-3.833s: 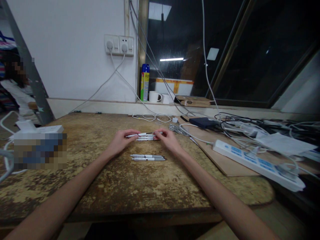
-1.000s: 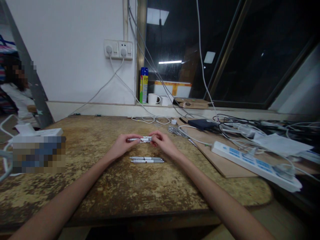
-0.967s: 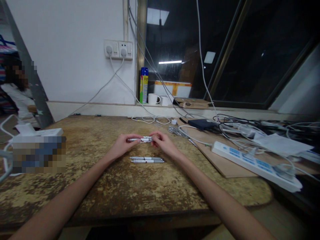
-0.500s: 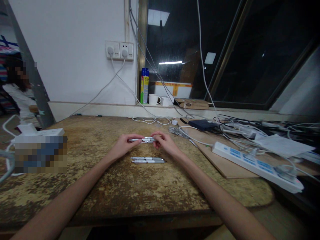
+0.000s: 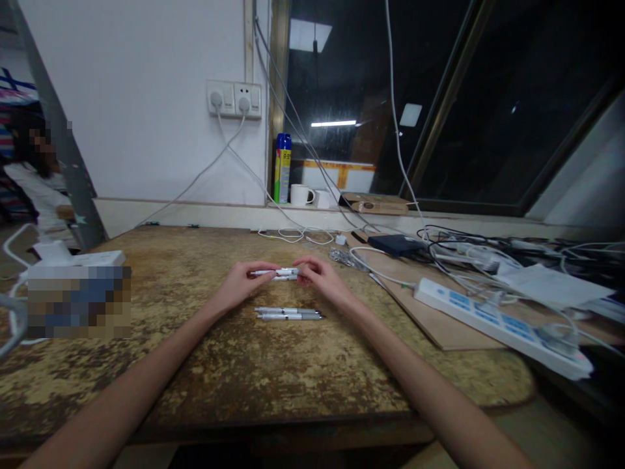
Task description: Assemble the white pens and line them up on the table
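My left hand point(image 5: 245, 281) is closed, thumb and fingers pinching one end of a silver-white pen point(image 5: 286, 271). At that pen's other end, the fingers of my right hand point(image 5: 317, 277) are curled and pinched, hiding its tip. Just below the held pen, another pale pen point(image 5: 286, 278) shows between my hands, partly covered by my fingers; whether it touches the table I cannot tell. Nearer to me, a few similar silver pens point(image 5: 289, 313) with dark details lie side by side on the worn wooden table point(image 5: 273, 371).
A power strip point(image 5: 502, 329) lies on a brown board point(image 5: 444, 335) to the right, amid tangled cables. A small clear plastic packet point(image 5: 347, 258) sits beyond my right hand. On the sill stand a spray can point(image 5: 282, 169) and a white mug point(image 5: 299, 194). A person point(image 5: 39, 176) is at far left.
Both hands stay at nearly the same place around the pen. My right fingers have shifted very slightly; the pens lying nearer to me have not moved.
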